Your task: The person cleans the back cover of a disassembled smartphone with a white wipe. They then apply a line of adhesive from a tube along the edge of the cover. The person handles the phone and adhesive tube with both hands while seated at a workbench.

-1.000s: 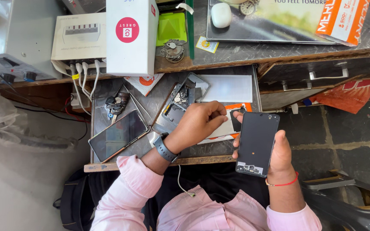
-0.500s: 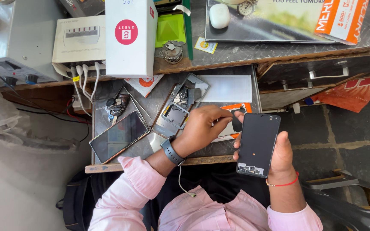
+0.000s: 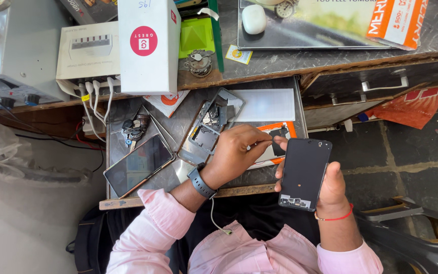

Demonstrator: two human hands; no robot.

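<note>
The black phone panel (image 3: 304, 172) stands upright in my right hand (image 3: 330, 187), held out past the right edge of the bench (image 3: 280, 61), over the dark floor. My right fingers (image 3: 279, 170) wrap round its left edge and my thumb lies along its right side, so the grip is closed on it. The panel's dark flat face shows to me, with a strip of small parts along its bottom end.

My left hand (image 3: 236, 152) hovers just left of the panel's top, over the pull-out shelf (image 3: 178, 175). Its fingers (image 3: 264, 143) are pinched together at the tips, close to the panel's upper left corner; whether something small sits between them I cannot tell. A dark watch (image 3: 201, 182) sits on that wrist, and a red thread (image 3: 336, 218) circles the right one.

Under my left hand lies an orange and white card (image 3: 286, 133), partly covered. Just left of the hand an opened phone body (image 3: 211, 124) lies tilted, its inner parts bare. Farther left a whole phone (image 3: 138, 165) lies screen up, aslant, with a bunch of keys (image 3: 133, 127) above it.

Up on the bench stand a tall white box (image 3: 148, 45), a white charging unit (image 3: 87, 53) with cables hanging down, a green packet (image 3: 196, 36) and a white earbud case (image 3: 254, 19).
</note>
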